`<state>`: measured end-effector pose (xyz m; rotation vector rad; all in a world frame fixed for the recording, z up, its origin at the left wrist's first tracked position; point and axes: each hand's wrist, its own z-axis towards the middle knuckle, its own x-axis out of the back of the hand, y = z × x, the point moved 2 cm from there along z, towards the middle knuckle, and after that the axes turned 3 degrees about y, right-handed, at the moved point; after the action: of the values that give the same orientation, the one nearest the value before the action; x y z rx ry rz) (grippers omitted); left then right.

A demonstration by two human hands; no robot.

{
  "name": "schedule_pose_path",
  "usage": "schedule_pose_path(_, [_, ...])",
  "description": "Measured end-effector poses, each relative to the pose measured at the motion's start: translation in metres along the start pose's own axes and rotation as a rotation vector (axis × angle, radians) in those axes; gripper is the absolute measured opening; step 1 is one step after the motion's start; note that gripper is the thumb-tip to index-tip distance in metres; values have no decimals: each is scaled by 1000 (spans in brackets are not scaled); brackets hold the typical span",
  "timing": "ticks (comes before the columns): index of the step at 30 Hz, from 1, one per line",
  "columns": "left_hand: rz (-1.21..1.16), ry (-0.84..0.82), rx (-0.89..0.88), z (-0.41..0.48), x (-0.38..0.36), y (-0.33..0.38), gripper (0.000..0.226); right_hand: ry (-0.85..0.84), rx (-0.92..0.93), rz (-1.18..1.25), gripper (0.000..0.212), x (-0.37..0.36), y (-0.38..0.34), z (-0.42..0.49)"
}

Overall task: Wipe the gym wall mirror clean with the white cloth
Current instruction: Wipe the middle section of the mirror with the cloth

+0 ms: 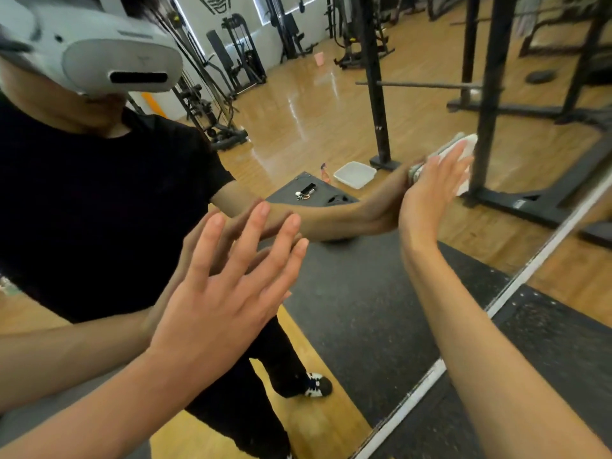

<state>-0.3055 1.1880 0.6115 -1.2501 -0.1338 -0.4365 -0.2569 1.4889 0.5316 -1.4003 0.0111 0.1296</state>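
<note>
The gym wall mirror (331,104) fills most of the view and reflects me and the room. My right hand (430,190) presses the white cloth (465,144) flat against the glass at the right, fingers straight; most of the cloth is hidden behind the hand. My left hand (228,286) is spread wide, fingers straight, at or just in front of the glass lower left, holding nothing. Both hands meet their reflections in the mirror.
The mirror's white bottom frame (430,376) runs diagonally to the lower right above black rubber flooring (563,342). Reflected behind me are a black squat rack, weight machines, a white plastic tub (354,173), and keys on a dark mat.
</note>
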Motion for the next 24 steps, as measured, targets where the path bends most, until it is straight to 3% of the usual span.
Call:
schedule_pose_path(3, [12,3,3,0,1,1,68,-4,169,-65,59,-18,4,-107])
schedule_pose_path(7, [-236,-38,119,10,6,5,67,-286,383,-211,59,-15,40,-277])
schedule_pose_path(10, [-289,-13,146,14,11,6,79,-377,531,-216,60,-5,60,-264])
schedule_pose_path(12, [-192,-9,83,8,8,3,83,-290,464,-150,61,-2,57,-192])
schedule_pose_path(15, [-37,-18,8,0,-1,0,74,-39,96,-41,63,1,51,-53])
schedule_pose_path(18, [-14,-28,9,-2,-5,2,72,59,-145,76,67,2,45,15])
schedule_pose_path(21, [11,-25,-16,-4,-4,1,69,73,-137,77,60,-9,40,-47])
schedule_pose_path(24, [6,-19,4,-4,-3,1,65,-113,56,-10,59,-20,44,-199])
